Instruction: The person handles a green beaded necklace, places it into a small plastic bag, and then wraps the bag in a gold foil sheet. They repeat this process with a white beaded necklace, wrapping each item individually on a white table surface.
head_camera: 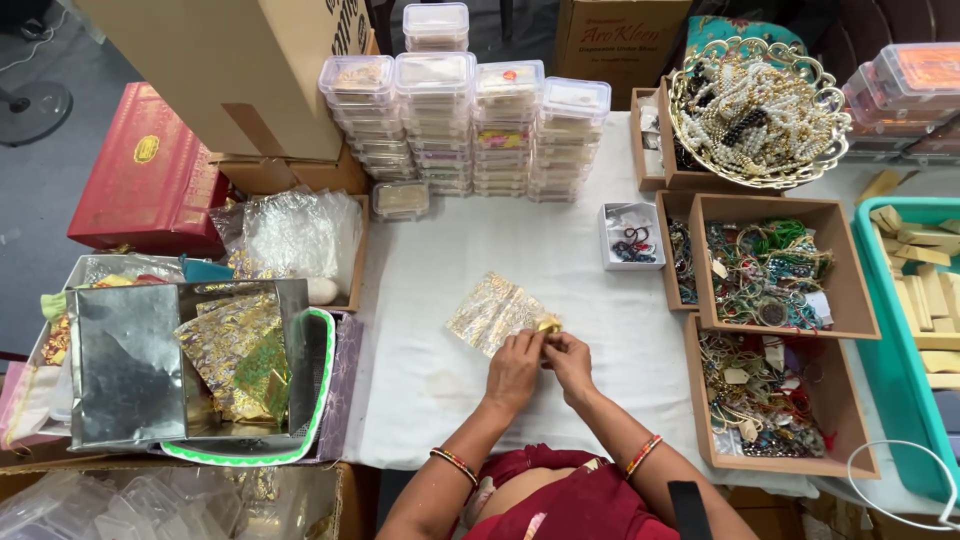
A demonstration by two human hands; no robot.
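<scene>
Metal box (130,365): far left, open, gold foil inside.
Pouch (492,312): flat on the white bench (560,250), long axis running from upper left down to your fingers at its lower-right corner.
Left hand (513,370): your grip pinches that corner, fingers curled, forearm angled up from below.
Right hand (570,365): touching the left, your grip pinches a small gold piece (548,324).
Wooden trays (770,265): right, full of beads.

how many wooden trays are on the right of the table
4 seen: one under the bead basket, a narrow one, one of green necklaces, one nearest. Others may be hidden.
</scene>
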